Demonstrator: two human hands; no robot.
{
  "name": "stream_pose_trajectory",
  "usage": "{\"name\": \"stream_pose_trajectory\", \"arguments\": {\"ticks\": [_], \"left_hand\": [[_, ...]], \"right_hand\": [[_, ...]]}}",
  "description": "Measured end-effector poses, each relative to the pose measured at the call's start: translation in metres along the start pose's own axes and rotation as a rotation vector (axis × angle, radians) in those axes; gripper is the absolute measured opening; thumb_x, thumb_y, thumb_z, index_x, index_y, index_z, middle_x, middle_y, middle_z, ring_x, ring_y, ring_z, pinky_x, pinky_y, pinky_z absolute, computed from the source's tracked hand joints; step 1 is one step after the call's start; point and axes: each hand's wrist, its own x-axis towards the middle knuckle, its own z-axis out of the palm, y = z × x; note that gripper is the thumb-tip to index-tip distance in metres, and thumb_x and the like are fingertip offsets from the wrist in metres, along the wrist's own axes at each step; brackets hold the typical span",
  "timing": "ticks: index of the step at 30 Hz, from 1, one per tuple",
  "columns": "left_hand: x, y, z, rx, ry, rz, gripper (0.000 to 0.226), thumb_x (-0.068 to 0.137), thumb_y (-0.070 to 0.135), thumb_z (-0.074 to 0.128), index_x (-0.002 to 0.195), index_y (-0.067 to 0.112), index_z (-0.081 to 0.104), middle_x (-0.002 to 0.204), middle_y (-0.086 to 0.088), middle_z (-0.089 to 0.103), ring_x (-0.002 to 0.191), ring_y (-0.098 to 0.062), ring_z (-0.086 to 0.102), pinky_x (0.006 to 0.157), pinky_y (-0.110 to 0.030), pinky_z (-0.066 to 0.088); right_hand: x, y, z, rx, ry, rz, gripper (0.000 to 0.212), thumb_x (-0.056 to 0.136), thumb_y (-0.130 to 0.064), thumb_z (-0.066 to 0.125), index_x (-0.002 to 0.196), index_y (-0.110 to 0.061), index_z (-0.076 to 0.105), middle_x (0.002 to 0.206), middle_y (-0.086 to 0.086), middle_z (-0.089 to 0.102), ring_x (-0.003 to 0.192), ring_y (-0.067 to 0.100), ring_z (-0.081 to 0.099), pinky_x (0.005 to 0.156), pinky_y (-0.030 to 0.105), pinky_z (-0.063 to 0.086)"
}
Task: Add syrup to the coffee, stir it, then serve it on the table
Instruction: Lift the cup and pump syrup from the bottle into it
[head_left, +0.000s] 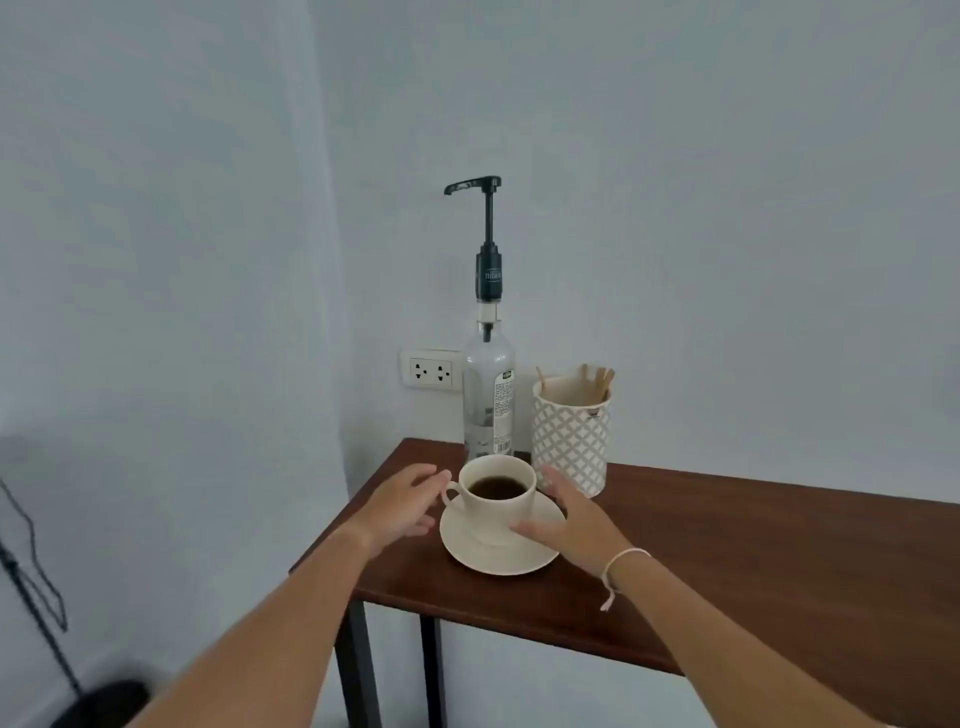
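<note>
The coffee cup (497, 500), filled with dark coffee, is sitting on a saucer (501, 545) near the left end of the wooden table (779, 561). At its nine o'clock, the left hand (402, 506) is spreading wide, fingertips just beside the handle and holding nothing. At twelve o'clock, the syrup bottle (489, 395) with its pump is standing upright against the wall. At four o'clock, the right hand (569, 519) is lying open, fingers loose, its thumb touching the cup. At two o'clock, a patterned holder (570, 441) is keeping wooden stirrers (597, 378).
</note>
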Motion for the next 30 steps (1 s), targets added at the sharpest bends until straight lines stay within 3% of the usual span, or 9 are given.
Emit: {"name": "stream_pose_trajectory", "arguments": {"ticks": [8,12,15,18,26,30], "left_hand": [[0.003,-0.001,0.014,-0.218,-0.087,-0.148,0.044,0.093,0.043,0.049,0.124,0.012,0.055,0.113,-0.02,0.062,0.099,-0.029,0.067,0.088,-0.035,0.055],[0.003,0.001,0.016,-0.253,-0.114,-0.175,0.038,0.093,0.041,0.051,0.115,0.011,0.056,0.11,-0.024,0.064,0.1,-0.031,0.067,0.083,-0.033,0.057],[0.007,0.003,0.018,-0.294,-0.117,-0.186,0.033,0.094,0.038,0.049,0.107,0.008,0.056,0.108,-0.028,0.064,0.103,-0.034,0.066,0.085,-0.035,0.056],[0.01,0.001,0.02,-0.347,-0.123,-0.188,0.037,0.096,0.036,0.047,0.114,0.005,0.055,0.109,-0.03,0.065,0.101,-0.035,0.067,0.086,-0.036,0.056],[0.015,0.001,0.021,-0.407,-0.115,-0.172,0.037,0.098,0.026,0.045,0.119,-0.003,0.052,0.109,-0.032,0.064,0.095,-0.034,0.069,0.082,-0.035,0.058],[0.017,0.008,0.017,-0.399,-0.104,-0.164,0.041,0.098,0.027,0.045,0.123,-0.005,0.05,0.108,-0.032,0.065,0.098,-0.034,0.069,0.083,-0.035,0.058]], "right_hand": [[0.023,0.019,-0.003,0.059,-0.081,-0.034,0.101,0.069,-0.048,0.076,0.15,-0.026,0.021,0.147,0.0,0.041,0.137,0.016,0.036,0.113,0.033,0.03],[0.03,0.019,-0.004,0.108,-0.09,-0.088,0.076,0.072,-0.035,0.078,0.136,-0.034,0.038,0.123,-0.012,0.049,0.125,0.007,0.043,0.1,0.021,0.032],[0.034,0.017,0.0,0.129,-0.099,-0.122,0.066,0.066,-0.04,0.079,0.124,-0.036,0.048,0.124,-0.015,0.057,0.121,0.006,0.05,0.101,0.025,0.039],[0.039,0.022,0.004,0.192,-0.1,-0.146,0.078,0.057,-0.049,0.079,0.128,-0.032,0.051,0.124,-0.013,0.061,0.118,0.006,0.054,0.106,0.034,0.043],[0.043,0.024,0.001,0.218,-0.112,-0.151,0.068,0.067,-0.03,0.082,0.127,-0.031,0.052,0.123,-0.011,0.061,0.115,0.006,0.056,0.088,0.012,0.043],[0.048,0.017,-0.004,0.213,-0.108,-0.17,0.066,0.066,-0.033,0.082,0.126,-0.032,0.053,0.12,-0.012,0.063,0.113,0.007,0.057,0.092,0.02,0.046]]}}
